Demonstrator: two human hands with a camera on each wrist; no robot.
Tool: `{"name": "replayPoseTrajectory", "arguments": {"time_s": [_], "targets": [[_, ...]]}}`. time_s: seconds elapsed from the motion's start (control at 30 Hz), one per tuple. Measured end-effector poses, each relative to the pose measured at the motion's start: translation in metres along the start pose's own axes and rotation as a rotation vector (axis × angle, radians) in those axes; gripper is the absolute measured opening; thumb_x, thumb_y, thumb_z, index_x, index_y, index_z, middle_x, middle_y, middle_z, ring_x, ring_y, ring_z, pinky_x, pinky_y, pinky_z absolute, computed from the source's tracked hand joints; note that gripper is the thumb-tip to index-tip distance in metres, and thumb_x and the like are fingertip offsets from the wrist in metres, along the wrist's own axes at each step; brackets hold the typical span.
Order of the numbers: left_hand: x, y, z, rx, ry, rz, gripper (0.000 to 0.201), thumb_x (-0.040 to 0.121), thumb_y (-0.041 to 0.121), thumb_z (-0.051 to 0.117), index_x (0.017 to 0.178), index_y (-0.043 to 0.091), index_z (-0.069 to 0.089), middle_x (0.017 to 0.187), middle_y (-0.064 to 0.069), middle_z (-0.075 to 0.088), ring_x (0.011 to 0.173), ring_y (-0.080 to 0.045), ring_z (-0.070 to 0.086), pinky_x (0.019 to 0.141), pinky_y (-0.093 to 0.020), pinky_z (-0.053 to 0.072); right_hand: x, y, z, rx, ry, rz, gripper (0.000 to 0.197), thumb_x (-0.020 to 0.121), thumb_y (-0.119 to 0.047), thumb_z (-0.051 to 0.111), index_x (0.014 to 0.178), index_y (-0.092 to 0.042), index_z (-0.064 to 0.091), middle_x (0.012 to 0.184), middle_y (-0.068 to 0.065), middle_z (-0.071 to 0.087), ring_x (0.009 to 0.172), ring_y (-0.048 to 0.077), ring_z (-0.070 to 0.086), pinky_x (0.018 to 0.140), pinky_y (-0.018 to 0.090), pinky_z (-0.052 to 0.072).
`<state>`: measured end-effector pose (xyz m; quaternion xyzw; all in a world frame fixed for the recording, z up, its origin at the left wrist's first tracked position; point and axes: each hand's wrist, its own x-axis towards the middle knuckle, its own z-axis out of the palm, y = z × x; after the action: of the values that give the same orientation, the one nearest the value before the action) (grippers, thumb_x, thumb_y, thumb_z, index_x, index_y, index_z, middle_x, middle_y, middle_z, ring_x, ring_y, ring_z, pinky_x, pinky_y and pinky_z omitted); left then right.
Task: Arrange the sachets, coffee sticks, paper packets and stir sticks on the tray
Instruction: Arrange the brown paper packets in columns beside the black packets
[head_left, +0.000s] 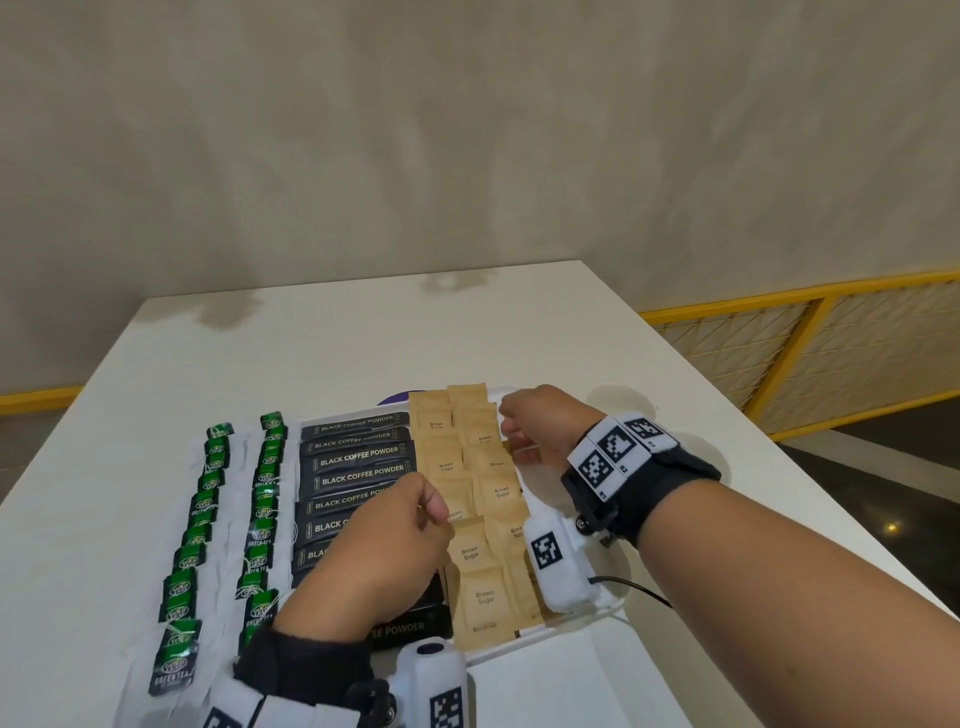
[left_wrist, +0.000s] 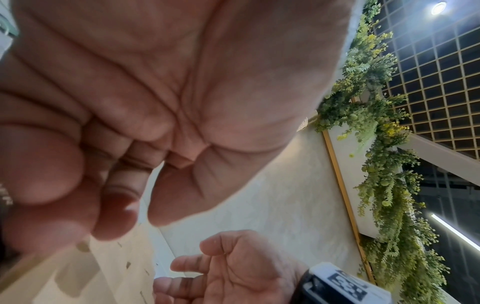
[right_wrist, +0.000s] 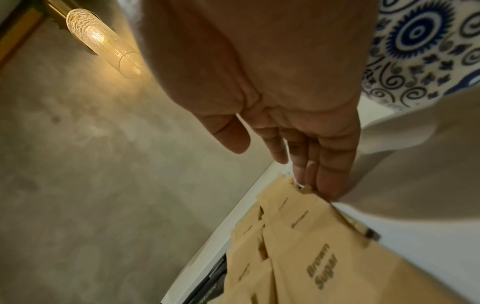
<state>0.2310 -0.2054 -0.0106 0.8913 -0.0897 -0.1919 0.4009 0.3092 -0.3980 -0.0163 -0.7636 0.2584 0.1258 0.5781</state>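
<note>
- Head view: a white counter (head_left: 363, 343) stands against a mottled beige wall (head_left: 467, 130), with a yellow-framed lattice panel (head_left: 831, 353) low on the right.
- On the counter lies a white tray (head_left: 566, 631). Black coffee sticks (head_left: 358, 457) printed "BLACK COFFEE POWDER" lie stacked in a column, their long axes running left to right, under and ahead of the left hand (head_left: 384, 545).
- Tan paper packets (head_left: 483, 587) marked "Brown Sugar" lie in two overlapping columns running away from the person, between the two hands.
- Green sachets (head_left: 179, 660) reading "GREEN TEA" form two columns on the counter, off the tray, well to the left of the left hand.
- The left hand's fingers are curled, its grip at the seam between sticks and packets; whether it pinches anything cannot be told.
- The right hand (head_left: 540, 421) hovers at the far right edge of the packets, fingers curled downward.
- Left wrist view: the palm fills the frame, fingers (left_wrist: 114, 205) bent toward the thumb. Beyond it hang green trailing plants (left_wrist: 384, 164) and a gridded ceiling (left_wrist: 441, 72).
- Right wrist view: the fingertips (right_wrist: 330, 185) reach down nearly straight and touch a thin stir stick (right_wrist: 348, 220) lying along the packets' right edge, lengthwise with the columns. A glowing glass lamp (right_wrist: 103, 39) and blue-patterned fabric (right_wrist: 415, 51) show behind.
</note>
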Motion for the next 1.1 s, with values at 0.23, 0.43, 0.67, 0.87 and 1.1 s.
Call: {"name": "replayPoseTrajectory", "arguments": {"time_s": [0.23,0.43,0.67,0.87,1.1], "targets": [[0.000,-0.001,-0.002,0.004,0.019,-0.004,0.006,0.093,0.018,0.051,0.091,0.023,0.054,0.077,0.004,0.059,0.080,-0.020,0.065,0.073,-0.034,0.053,0.008,-0.006,0.000,0.028,-0.028,0.005,0.045,0.091,-0.012,0.050,0.133,0.004,0.048,0.103,0.015,0.051,0.088,0.027,0.053,0.063,0.032,0.048],[0.000,0.000,-0.004,0.010,0.032,-0.015,0.006,0.092,0.018,0.050,0.091,0.023,0.053,0.078,0.004,0.059,0.080,-0.022,0.066,0.075,-0.038,0.054,0.019,-0.009,0.000,0.016,0.014,-0.012,0.046,0.091,-0.014,0.048,0.134,0.001,0.047,0.106,0.012,0.048,0.094,0.026,0.050,0.088,0.041,0.050],[0.000,-0.003,-0.006,0.010,0.046,0.009,0.005,0.093,0.018,0.050,0.091,0.022,0.052,0.073,0.001,0.060,0.069,-0.017,0.061,0.067,-0.033,0.051,0.025,-0.019,0.007,0.027,-0.016,-0.034,0.045,0.090,-0.015,0.049,0.132,0.000,0.049,0.106,0.012,0.052,0.092,0.026,0.054,0.077,0.037,0.051],[0.000,-0.003,-0.006,-0.012,0.054,0.017,0.005,0.092,0.018,0.051,0.091,0.023,0.053,0.073,0.004,0.059,0.073,-0.021,0.063,0.067,-0.033,0.051,0.027,-0.022,0.012,0.003,-0.005,-0.052,0.048,0.092,-0.015,0.047,0.137,0.001,0.046,0.108,0.011,0.047,0.096,0.025,0.048,0.093,0.042,0.048],[-0.003,0.003,-0.007,-0.045,0.099,0.036,0.009,0.094,0.020,0.051,0.095,0.028,0.051,0.087,0.002,0.062,0.082,-0.021,0.065,0.071,-0.032,0.051,-0.021,-0.028,0.004,-0.071,-0.020,-0.141,0.043,0.098,-0.012,0.042,0.138,0.003,0.043,0.110,0.009,0.041,0.100,0.022,0.042,0.105,0.045,0.042]]}}
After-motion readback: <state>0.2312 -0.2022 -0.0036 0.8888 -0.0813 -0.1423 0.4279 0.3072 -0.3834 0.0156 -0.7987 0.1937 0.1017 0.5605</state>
